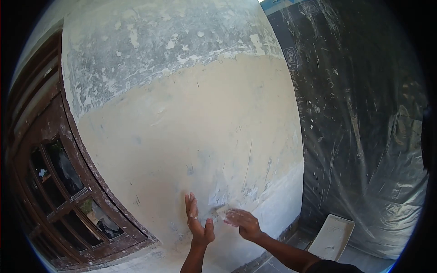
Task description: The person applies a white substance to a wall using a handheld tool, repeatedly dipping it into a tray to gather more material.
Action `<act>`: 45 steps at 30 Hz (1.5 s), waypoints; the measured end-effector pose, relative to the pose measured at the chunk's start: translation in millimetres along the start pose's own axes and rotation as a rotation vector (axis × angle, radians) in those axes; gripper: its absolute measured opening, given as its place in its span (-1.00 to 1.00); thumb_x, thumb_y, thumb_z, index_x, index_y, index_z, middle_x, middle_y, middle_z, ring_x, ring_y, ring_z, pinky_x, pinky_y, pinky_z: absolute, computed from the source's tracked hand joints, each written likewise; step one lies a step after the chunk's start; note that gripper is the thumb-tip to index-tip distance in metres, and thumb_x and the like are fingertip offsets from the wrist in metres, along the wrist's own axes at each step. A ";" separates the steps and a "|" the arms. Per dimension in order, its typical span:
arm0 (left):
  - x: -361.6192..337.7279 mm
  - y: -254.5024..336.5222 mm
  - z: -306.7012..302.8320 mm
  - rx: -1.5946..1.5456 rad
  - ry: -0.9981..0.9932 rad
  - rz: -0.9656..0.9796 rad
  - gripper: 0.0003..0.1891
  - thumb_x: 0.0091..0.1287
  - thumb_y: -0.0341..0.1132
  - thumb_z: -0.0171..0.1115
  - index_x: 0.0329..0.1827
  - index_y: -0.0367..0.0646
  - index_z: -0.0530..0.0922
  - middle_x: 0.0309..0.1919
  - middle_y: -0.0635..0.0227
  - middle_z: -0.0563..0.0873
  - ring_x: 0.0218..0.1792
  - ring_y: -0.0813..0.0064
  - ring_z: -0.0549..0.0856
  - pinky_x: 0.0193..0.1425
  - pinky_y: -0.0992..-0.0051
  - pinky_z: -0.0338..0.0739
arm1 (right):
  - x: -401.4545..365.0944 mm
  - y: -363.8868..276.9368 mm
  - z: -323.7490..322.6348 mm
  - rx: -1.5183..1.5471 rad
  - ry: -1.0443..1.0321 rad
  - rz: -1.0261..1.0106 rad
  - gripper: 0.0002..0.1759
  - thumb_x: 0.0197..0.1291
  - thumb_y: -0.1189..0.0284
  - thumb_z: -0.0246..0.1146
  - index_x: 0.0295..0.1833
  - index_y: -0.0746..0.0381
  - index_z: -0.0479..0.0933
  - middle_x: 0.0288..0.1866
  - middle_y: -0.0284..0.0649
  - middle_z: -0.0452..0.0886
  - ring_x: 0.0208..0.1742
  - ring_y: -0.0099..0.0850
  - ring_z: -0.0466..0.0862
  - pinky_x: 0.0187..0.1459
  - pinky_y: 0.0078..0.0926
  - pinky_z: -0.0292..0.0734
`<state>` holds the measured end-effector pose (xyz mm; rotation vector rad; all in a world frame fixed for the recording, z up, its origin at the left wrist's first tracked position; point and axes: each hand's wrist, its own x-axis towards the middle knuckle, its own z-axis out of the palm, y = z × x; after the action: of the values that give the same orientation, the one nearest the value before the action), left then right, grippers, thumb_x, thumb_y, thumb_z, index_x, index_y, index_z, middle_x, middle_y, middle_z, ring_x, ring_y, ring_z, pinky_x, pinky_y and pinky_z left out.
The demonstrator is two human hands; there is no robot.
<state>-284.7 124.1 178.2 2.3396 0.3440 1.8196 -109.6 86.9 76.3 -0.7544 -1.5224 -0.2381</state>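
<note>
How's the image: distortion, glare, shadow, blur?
Head view: fisheye, dark corners, wall edges bowed; head view: streaky glare on the dark plastic sheeting; head view: faint, soft shading around the left hand; head view: pale piece at the right hand too indistinct to identify.

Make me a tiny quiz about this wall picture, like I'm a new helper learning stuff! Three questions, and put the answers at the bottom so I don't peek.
1. True or false: the left hand is open, with its fingers pointing up.

2. Pick one. What hangs along the right side of the picture?
A) a red curtain
B) a dark plastic sheet
C) a wooden ladder

3. Which hand holds the small pale piece at the wall?

Key
1. True.
2. B.
3. The right hand.
</note>
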 end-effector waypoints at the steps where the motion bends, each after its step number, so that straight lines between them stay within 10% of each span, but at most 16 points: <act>1: -2.2 0.6 1.5 0.009 0.004 -0.016 -0.31 0.46 -0.13 0.08 0.51 -0.44 0.16 0.52 -0.36 0.20 0.62 -0.22 0.05 0.56 -0.05 0.17 | 44.3 12.3 -23.3 -0.096 0.102 -0.037 -0.39 -0.04 0.90 0.10 0.14 0.27 0.67 0.15 -0.05 0.73 0.29 -0.13 0.67 0.35 -0.16 0.51; 7: -4.1 7.5 23.7 -0.063 0.005 -0.019 -0.31 0.45 -0.17 0.08 0.51 -0.47 0.16 0.54 -0.37 0.15 0.62 -0.22 0.06 0.57 -0.05 0.15 | 165.8 106.1 -74.0 -0.389 0.423 0.000 -0.36 0.06 0.84 0.12 0.30 0.27 0.58 0.33 0.01 0.60 0.47 -0.01 0.48 0.51 -0.06 0.27; 16: -6.6 4.8 39.5 -0.002 -0.030 -0.056 -0.30 0.45 -0.15 0.08 0.51 -0.47 0.16 0.53 -0.41 0.12 0.61 -0.21 0.09 0.58 -0.01 0.16 | -132.0 14.9 5.7 0.095 -0.269 0.322 -0.42 0.00 0.86 0.17 0.12 0.17 0.70 0.18 -0.10 0.72 0.28 -0.13 0.67 0.36 -0.12 0.52; 26: -6.1 8.4 48.3 -0.042 -0.012 -0.047 -0.32 0.46 -0.14 0.07 0.51 -0.45 0.18 0.54 -0.38 0.12 0.61 -0.21 0.09 0.57 0.00 0.19 | 171.5 92.5 -82.3 -0.313 0.523 0.028 -0.39 0.08 0.82 0.15 0.28 0.25 0.60 0.28 -0.05 0.65 0.43 -0.02 0.52 0.49 -0.06 0.28; 35: -4.1 3.4 49.5 -0.010 -0.062 0.013 -0.32 0.47 -0.13 0.07 0.51 -0.44 0.20 0.53 -0.36 0.19 0.61 -0.20 0.09 0.58 -0.01 0.17 | -94.7 18.1 5.6 -0.084 -0.189 0.151 -0.36 0.02 0.81 0.18 0.23 0.11 0.64 0.26 -0.22 0.67 0.39 -0.17 0.57 0.44 -0.06 0.40; 45: -6.6 9.8 60.8 -0.074 -0.037 -0.043 -0.33 0.46 -0.15 0.07 0.47 -0.50 0.22 0.50 -0.37 0.23 0.60 -0.21 0.11 0.57 0.00 0.18 | 167.7 121.4 -99.4 -0.449 0.480 -0.033 -0.29 -0.03 0.85 0.13 0.32 0.25 0.56 0.34 -0.07 0.61 0.47 -0.04 0.48 0.51 -0.05 0.27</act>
<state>-226.5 113.8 159.5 2.2946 0.3136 1.7374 54.5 173.4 211.7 -0.9426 -1.0315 -0.7482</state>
